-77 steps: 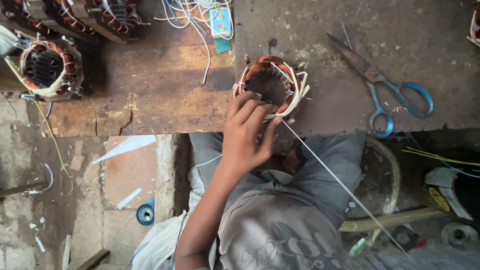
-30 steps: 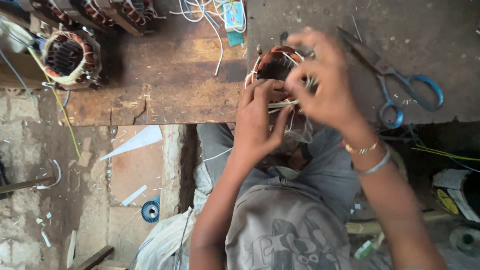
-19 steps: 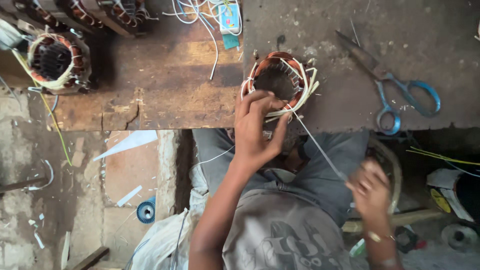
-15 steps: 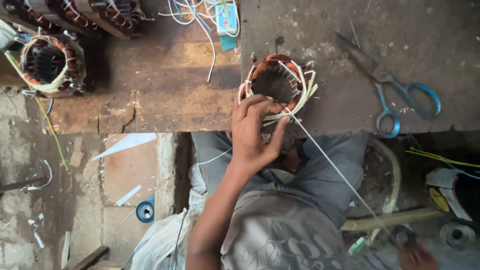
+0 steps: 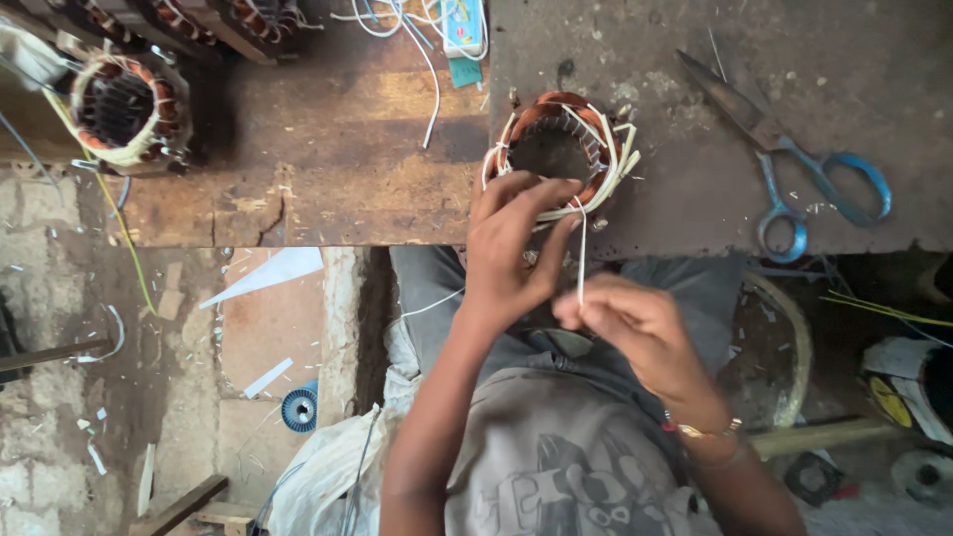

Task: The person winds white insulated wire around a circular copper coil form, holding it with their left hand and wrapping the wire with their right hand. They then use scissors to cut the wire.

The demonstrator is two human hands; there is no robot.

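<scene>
Right hand (image 5: 635, 323): near the person's lap, just below the worktop edge; its fingers (image 5: 581, 310) are pressed together, pinching the lower end of a white thread (image 5: 581, 260).
White thread: runs straight up from the right hand to the near rim of the stator, pulled taut and close to upright in the view.
Left hand (image 5: 511, 253): just left of the thread, reaching over the worktop edge; thumb and forefinger are spread, the fingertips resting on the near rim of the stator where the thread meets it.
Stator (image 5: 561, 149): a motor stator with copper windings and white lacing round its rim, lying on the grey right part of the worktop (image 5: 685, 189), close to the near edge, its bore facing up.
Scissors (image 5: 794, 169): blue-handled, lying well to the right of the stator on the same grey surface, blades pointing to the far left.
Second stator (image 5: 124, 109): on the far left of the brown wooden part of the worktop, well apart from both hands, wound and laced in pale cord.
White wires (image 5: 417, 40): loose loops at the far edge, between the two stators.
Floor (image 5: 149, 347): on the near left, scattered with white scraps; a small blue spool (image 5: 300, 409) lies on it.
</scene>
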